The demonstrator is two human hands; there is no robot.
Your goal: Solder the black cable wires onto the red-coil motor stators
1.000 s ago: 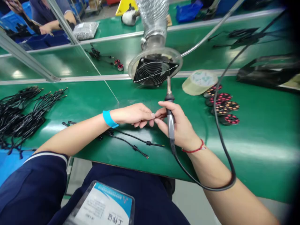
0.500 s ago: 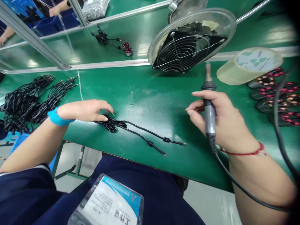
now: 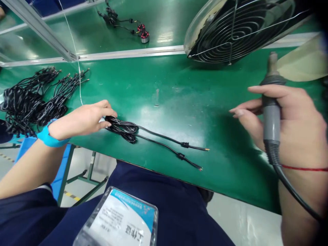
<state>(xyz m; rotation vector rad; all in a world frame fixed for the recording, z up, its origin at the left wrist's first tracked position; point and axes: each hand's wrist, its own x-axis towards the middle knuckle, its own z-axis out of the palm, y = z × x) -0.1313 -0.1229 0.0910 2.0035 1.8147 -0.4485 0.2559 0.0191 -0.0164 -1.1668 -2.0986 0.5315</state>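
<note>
My left hand (image 3: 83, 119) is at the left end of a coiled bundle of black cables (image 3: 125, 130), its thumb and fingers pinching the end. A thin silvery wire (image 3: 76, 51) runs down from above to this hand and appears to pass through it. Two cable ends stretch right across the table, each with a black knot or sleeve and bare tips. My right hand (image 3: 294, 119) grips a grey soldering iron (image 3: 272, 119), its tip pointing away from me, well to the right of the cable ends.
A heap of black cables (image 3: 33, 99) lies at the left. A fan with a wire guard (image 3: 238, 34) stands at the back right, beside a roll of clear tape (image 3: 304, 61). Small motors (image 3: 144, 34) with leads lie behind the metal rail (image 3: 133, 54).
My left hand has closed on the cable bundle, and the cable ends have shifted right. My right hand with the soldering iron appears farther right and larger. The view has also shifted.
</note>
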